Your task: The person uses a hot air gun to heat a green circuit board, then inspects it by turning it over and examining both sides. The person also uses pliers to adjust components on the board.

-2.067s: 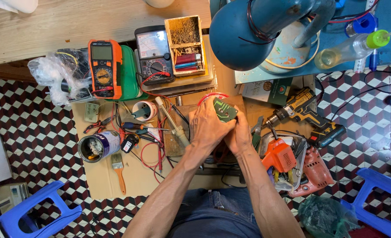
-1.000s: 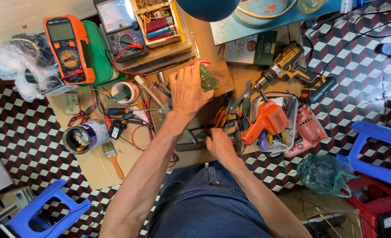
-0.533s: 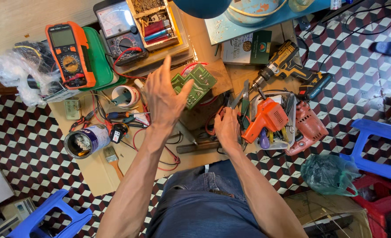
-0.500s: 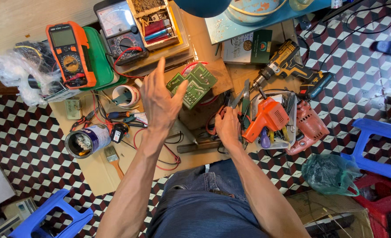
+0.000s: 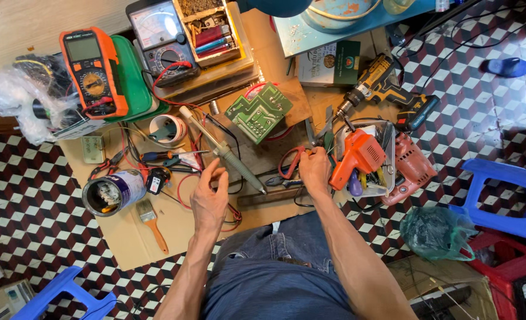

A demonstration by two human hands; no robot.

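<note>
the left hand hovered open just near of the soldering iron, a light, stiff tool best taken by its handle, while the right hand closed on red-handled pliers.

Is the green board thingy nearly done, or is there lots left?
Done: the green rectangular circuit board lies flat on the worktop, in neither hand. In hand: the left hand is open and empty beside the long grey soldering iron; the right hand is at the red-handled pliers, grip unclear. Left: probably most of it, since no tool touches the board.
</note>
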